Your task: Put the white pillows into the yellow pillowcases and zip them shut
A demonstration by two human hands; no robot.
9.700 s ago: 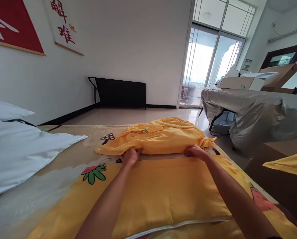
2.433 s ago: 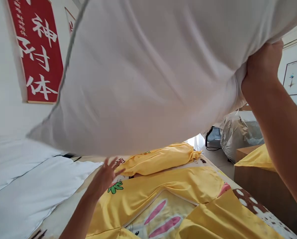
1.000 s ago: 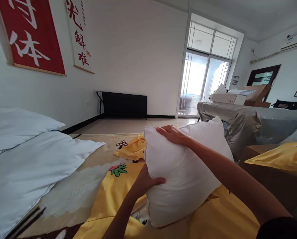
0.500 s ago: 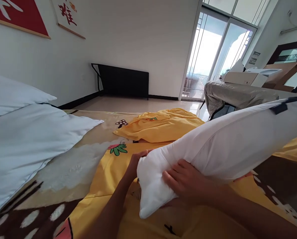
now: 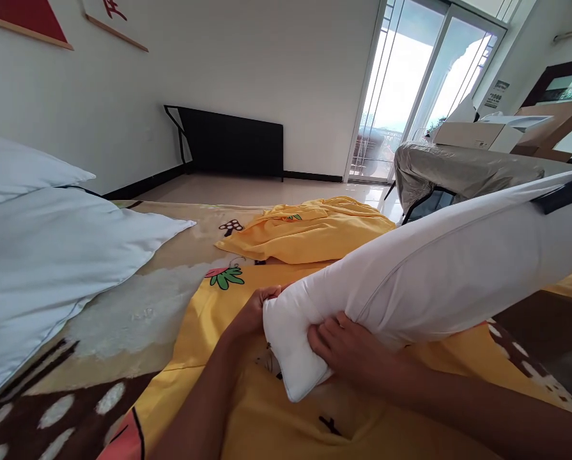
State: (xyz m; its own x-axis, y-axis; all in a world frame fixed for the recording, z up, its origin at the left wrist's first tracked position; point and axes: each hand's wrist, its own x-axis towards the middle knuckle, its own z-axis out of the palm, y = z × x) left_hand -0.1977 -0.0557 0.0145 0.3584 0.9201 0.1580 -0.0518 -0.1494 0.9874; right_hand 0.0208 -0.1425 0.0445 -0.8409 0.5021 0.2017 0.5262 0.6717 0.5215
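A white pillow (image 5: 448, 268) lies slanted across the bed, its near corner low in front of me and its far end raised to the right. My left hand (image 5: 253, 312) grips that near corner from the left side. My right hand (image 5: 347, 345) is closed on the same corner from below and the front. Under the pillow spreads a yellow pillowcase (image 5: 247, 409) with cartoon prints. A bunched yellow cloth (image 5: 309, 231) lies farther up the bed.
Two white pillows (image 5: 46, 249) are stacked at the left. The bed sheet (image 5: 137, 313) has a mushroom and strawberry print. A sofa under plastic wrap (image 5: 458, 172) with cardboard boxes stands at the right. A black folded frame (image 5: 228, 142) leans on the far wall beside glass doors.
The white pillow was lifted overhead, brought down upright, then laid slanted. Since half a second ago both hands have squeezed its near corner tighter and pulled it slightly closer.
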